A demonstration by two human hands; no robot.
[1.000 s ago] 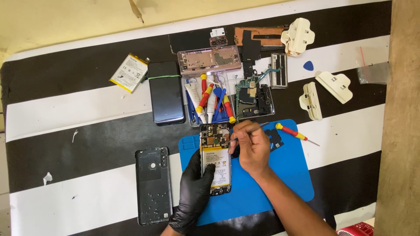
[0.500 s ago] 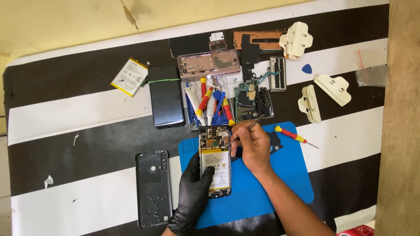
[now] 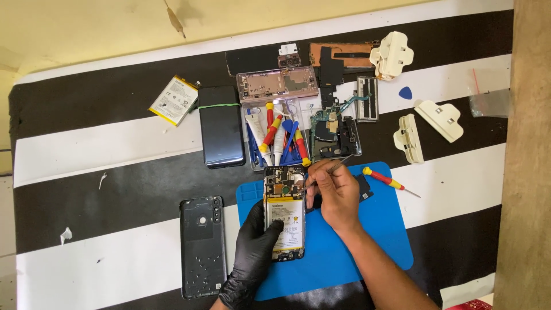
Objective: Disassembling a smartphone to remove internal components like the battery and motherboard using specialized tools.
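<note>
Black-gloved left hand [image 3: 252,252] grips the open phone [image 3: 284,212] so it stays put on the blue mat [image 3: 367,241]; right hand [image 3: 336,192] pinches tweezers [image 3: 338,165] over it.

Only one view, worn on the head, looking steeply down, almost straight from above, onto a black-and-white striped table [image 3: 115,149]. Near enough to take in both forearms from the bottom edge and the blue mat [image 3: 379,229] low at centre, with the left hand [image 3: 255,252] and right hand [image 3: 336,195] just below the middle. Far edge of the table and a yellow wall [image 3: 86,28] along the top; a wooden post [image 3: 531,155] down the right side.
</note>
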